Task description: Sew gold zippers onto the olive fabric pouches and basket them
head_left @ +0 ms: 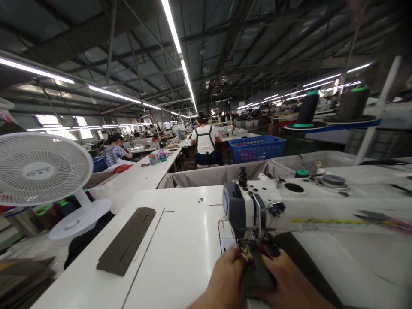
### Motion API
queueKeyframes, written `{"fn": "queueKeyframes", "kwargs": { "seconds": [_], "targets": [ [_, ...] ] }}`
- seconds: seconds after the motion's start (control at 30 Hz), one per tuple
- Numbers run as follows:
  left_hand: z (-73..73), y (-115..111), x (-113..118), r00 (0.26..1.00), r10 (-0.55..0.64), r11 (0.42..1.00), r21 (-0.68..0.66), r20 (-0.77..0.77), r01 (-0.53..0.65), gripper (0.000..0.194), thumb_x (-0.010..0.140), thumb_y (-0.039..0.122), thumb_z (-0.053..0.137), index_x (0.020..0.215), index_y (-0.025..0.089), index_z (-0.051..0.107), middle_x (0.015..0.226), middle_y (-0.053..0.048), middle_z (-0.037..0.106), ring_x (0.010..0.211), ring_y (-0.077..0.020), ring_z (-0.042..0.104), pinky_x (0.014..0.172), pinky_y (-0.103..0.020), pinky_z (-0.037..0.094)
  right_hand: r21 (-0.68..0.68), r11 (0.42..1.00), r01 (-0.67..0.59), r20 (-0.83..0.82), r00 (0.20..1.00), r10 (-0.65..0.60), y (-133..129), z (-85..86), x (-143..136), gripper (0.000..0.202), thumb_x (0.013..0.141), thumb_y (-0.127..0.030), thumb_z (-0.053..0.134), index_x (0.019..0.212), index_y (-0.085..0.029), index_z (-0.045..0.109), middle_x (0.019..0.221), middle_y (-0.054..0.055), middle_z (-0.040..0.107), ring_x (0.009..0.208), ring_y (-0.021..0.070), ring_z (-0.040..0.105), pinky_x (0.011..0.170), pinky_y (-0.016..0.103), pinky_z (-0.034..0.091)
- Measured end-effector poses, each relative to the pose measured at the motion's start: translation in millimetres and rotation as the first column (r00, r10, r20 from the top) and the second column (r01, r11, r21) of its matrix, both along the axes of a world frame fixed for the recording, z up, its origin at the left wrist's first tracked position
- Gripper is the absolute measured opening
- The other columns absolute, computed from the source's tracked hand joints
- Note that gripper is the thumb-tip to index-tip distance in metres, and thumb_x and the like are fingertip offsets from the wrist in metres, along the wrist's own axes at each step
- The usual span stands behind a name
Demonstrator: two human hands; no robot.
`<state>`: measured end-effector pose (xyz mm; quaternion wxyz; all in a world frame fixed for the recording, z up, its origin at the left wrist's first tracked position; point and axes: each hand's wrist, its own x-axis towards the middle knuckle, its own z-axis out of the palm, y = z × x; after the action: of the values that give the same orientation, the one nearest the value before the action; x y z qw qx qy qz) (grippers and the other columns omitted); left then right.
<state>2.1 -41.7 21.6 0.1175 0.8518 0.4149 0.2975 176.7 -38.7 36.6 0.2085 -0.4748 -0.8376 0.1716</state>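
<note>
A sewing machine (244, 210) stands right of centre on the white table. Beneath its presser foot runs a dark olive fabric piece (257, 274). My left hand (227, 274) is at the left edge of this piece, thumb and fingers closed on it close to the needle area. On the other side my right hand (286, 277) grips the same piece, its thumb along the fabric and some fingers hidden. More dark fabric (305, 262) lies to the right, under the machine's arm. A flat stack of olive fabric panels (127, 240) rests on the table at left.
A white fan (41, 169) stands at far left. Scissors (383, 218) and thread cones (307, 107) are at right. Behind the table are a grey cloth-lined bin (212, 175) and a blue basket (257, 148). Two people (203, 141) sit farther off.
</note>
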Motion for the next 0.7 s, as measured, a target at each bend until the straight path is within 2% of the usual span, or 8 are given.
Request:
{"fn": "queueKeyframes", "kwargs": {
  "seconds": [0.07, 0.17, 0.3, 0.43, 0.57, 0.67, 0.7],
  "targets": [
    [5.4, -4.5, -2.3, 0.998, -0.015, 0.997, -0.07, 0.056, 0.019, 0.038, 0.066, 0.003, 0.053, 0.101, 0.016, 0.06, 0.097, -0.009, 0.058, 0.092, -0.022, 0.057, 0.084, -0.033, 0.049, -0.057, 0.998, -0.015, -0.048, 0.999, 0.012, 1.9, 7.8, -3.6, 0.031, 0.07, -0.026, 0.056, 0.099, -0.023, 0.065, 0.111, 0.009, 0.062, 0.102, 0.0261, 0.056, 0.087, 0.036, 0.041],
    [4.0, -7.1, -4.0, 0.994, 0.022, 0.996, -0.094, 0.104, -0.012, 0.043, 0.062, 0.003, 0.052, 0.103, 0.014, 0.061, 0.1, -0.01, 0.06, 0.096, -0.0234, 0.056, 0.087, -0.035, 0.047, -0.107, 0.99, -0.094, -0.15, 0.986, 0.078, 6.1, 15.5, -2.0, 0.028, 0.074, -0.018, 0.046, 0.093, -0.021, 0.066, 0.107, 0.008, 0.064, 0.104, 0.0234, 0.056, 0.086, 0.031, 0.041],
    [-3.5, -5.6, -3.7, 0.992, 0.05, 0.997, -0.065, 0.119, -0.042, 0.044, 0.063, 0.006, 0.054, 0.105, 0.015, 0.062, 0.103, -0.01, 0.061, 0.102, -0.0249, 0.054, 0.09, -0.038, 0.043, -0.189, 0.959, -0.21, -0.263, 0.952, 0.157, 16.8, 21.4, 8.8, 0.024, 0.08, -0.027, 0.045, 0.076, -0.02, 0.068, 0.085, 0.005, 0.068, 0.089, 0.0232, 0.061, 0.079, 0.03, 0.045],
    [-6.1, -3.5, -2.5, 0.994, 0.035, 0.999, -0.024, 0.104, -0.032, 0.042, 0.061, 0.006, 0.056, 0.101, 0.018, 0.063, 0.101, -0.007, 0.063, 0.1, -0.0229, 0.055, 0.09, -0.036, 0.042, -0.196, 0.958, -0.211, -0.26, 0.953, 0.157, 22.5, 21.8, 11.6, 0.029, 0.082, -0.032, 0.045, 0.071, -0.02, 0.068, 0.076, 0.003, 0.069, 0.079, 0.0223, 0.063, 0.073, 0.029, 0.047],
    [-15.4, -0.6, 1.2, 1.0, 0.02, 0.985, 0.169, 0.021, -0.023, 0.029, 0.068, 0.014, 0.063, 0.097, 0.019, 0.061, 0.093, -0.005, 0.062, 0.089, -0.0208, 0.058, 0.088, -0.037, 0.041, -0.152, 0.98, -0.128, -0.249, 0.964, 0.088, 22.5, 9.5, 7.7, 0.027, 0.08, -0.031, 0.045, 0.076, -0.019, 0.068, 0.08, 0.006, 0.069, 0.076, 0.0222, 0.063, 0.071, 0.03, 0.046],
    [-24.9, 1.1, 5.3, 0.995, 0.074, 0.924, 0.379, -0.074, -0.04, 0.005, 0.082, 0.021, 0.059, 0.086, 0.018, 0.059, 0.083, -0.003, 0.059, 0.075, -0.0159, 0.058, 0.08, -0.033, 0.042, -0.109, 0.993, -0.039, -0.231, 0.973, 0.013, 24.7, -3.5, 8.6, 0.029, 0.081, -0.027, 0.039, 0.077, -0.019, 0.067, 0.081, 0.008, 0.068, 0.076, 0.023, 0.063, 0.071, 0.032, 0.045],
    [-26.9, 1.2, 6.6, 0.992, 0.088, 0.902, 0.431, -0.096, -0.038, 0.004, 0.085, 0.022, 0.057, 0.082, 0.018, 0.058, 0.081, -0.002, 0.058, 0.072, -0.0147, 0.056, 0.076, -0.032, 0.041, -0.097, 0.995, -0.02, -0.225, 0.974, -0.002, 25.9, -6.6, 9.4, 0.03, 0.08, -0.026, 0.037, 0.077, -0.019, 0.066, 0.081, 0.008, 0.068, 0.077, 0.0234, 0.063, 0.071, 0.032, 0.045]
  ]
}}
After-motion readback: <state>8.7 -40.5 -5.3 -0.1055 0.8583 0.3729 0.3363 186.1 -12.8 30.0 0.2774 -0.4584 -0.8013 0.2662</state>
